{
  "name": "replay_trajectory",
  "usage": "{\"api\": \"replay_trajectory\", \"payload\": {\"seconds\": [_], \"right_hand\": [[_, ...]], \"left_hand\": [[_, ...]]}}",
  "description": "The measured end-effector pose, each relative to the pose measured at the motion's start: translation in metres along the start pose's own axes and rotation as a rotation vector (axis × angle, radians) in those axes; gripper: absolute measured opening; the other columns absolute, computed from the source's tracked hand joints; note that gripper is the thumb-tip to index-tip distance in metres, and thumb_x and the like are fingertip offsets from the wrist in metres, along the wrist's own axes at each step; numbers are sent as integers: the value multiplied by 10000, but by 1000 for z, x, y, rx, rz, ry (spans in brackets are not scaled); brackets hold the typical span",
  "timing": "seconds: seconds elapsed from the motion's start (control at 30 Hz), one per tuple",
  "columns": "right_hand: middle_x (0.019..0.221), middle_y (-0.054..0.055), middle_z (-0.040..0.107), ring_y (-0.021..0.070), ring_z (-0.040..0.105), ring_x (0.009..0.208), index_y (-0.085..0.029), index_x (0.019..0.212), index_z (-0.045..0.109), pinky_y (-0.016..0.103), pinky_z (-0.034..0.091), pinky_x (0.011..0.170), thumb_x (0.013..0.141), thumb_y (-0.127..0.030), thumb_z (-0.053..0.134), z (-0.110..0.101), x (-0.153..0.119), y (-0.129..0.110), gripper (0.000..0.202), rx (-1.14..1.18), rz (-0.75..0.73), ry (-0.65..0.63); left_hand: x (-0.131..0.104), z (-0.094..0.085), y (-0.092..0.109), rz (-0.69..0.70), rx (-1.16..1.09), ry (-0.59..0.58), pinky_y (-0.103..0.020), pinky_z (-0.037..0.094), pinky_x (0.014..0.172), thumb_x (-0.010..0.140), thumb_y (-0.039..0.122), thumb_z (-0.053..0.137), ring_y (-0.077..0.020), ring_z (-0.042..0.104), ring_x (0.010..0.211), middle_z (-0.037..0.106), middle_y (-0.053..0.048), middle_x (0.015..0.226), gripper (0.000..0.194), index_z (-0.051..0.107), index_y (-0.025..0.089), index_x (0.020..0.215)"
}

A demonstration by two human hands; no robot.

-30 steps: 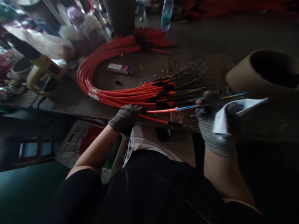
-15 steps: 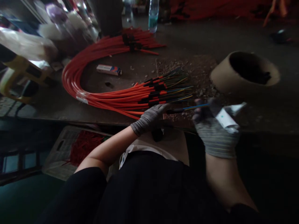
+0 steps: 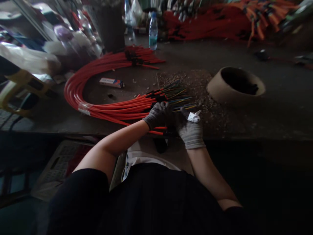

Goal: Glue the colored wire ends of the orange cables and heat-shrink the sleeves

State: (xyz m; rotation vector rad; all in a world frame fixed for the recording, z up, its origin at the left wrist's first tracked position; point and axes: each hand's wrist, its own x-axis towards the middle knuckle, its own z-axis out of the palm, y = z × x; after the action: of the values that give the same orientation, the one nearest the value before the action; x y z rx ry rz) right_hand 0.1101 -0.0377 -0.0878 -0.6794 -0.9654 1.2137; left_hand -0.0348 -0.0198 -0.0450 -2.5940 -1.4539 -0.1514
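Note:
A bundle of orange cables lies in a U-shape on the workbench, with black bands near its ends and thin coloured wires fanning out to the right. My left hand, in a grey glove, has its fingers curled over the cables at the front of the bundle. Close beside it is my right hand, also gloved, fingers bent toward the left one. What its fingertips pinch is dark and hidden. A small white strip, perhaps tape or paper, sits on the back of the right glove's fingers.
Behind the wire ends, crumbs and clippings litter the workbench. A wide cardboard ring stands to the right. A small box lies inside the cable curve, and a bottle stands behind. A crate is below left.
My right hand has moved left, from the blue wires of one cable end to beside my left hand. The left fingers have curled in. The view has shifted slightly.

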Motion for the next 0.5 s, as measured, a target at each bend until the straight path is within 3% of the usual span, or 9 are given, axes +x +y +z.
{"api": "replay_trajectory", "payload": {"seconds": [0.1, 0.17, 0.23, 0.3, 0.37, 0.5], "right_hand": [[976, 51, 761, 184, 688, 828, -252, 859, 729, 340, 623, 690, 884, -608, 562, -3, -4, -37, 394, 82, 8, -24], [1104, 51, 748, 180, 705, 901, -261, 926, 752, 300, 616, 693, 929, -611, 510, 3, -9, -64, 425, 42, -74, -81], [1120, 63, 749, 216, 713, 1027, -262, 954, 768, 307, 624, 732, 959, -575, 503, 14, -14, -83, 410, -37, -165, -105], [1114, 74, 757, 251, 693, 1146, -257, 989, 777, 349, 632, 793, 981, -519, 502, 25, -19, -91, 380, -145, -263, -69], [1190, 62, 746, 261, 644, 1261, -267, 1070, 766, 404, 618, 895, 1001, -463, 486, 32, -22, -90, 348, -264, -382, -38], [1287, 58, 712, 280, 606, 1319, -286, 1144, 727, 476, 564, 1025, 1008, -481, 459, 24, -25, -76, 359, -367, -486, -65]], "left_hand": [[-15, -8, -9, 33, -332, 233, -345, 514, 833, 932, 198, 530, -249, 681, 966, 709, -177, 1076, 296, 633, 65, 1176], [-22, -20, -14, 114, -633, 436, -276, 519, 769, 947, 280, 564, -182, 682, 871, 728, -120, 1002, 281, 650, 92, 1137], [-27, -36, -17, 215, -787, 570, -241, 520, 751, 973, 334, 548, -147, 683, 838, 740, -79, 943, 268, 688, 121, 1056], [-30, -52, -17, 269, -734, 570, -234, 521, 766, 966, 323, 557, -140, 695, 839, 753, -63, 918, 245, 712, 139, 1013], [-33, -66, -13, 265, -554, 479, -244, 520, 752, 932, 300, 586, -152, 706, 826, 760, -63, 915, 225, 715, 146, 1035], [-37, -84, 4, 58, -174, 321, -285, 505, 673, 952, 322, 521, -200, 710, 780, 753, -106, 960, 297, 681, 136, 1120]]}}
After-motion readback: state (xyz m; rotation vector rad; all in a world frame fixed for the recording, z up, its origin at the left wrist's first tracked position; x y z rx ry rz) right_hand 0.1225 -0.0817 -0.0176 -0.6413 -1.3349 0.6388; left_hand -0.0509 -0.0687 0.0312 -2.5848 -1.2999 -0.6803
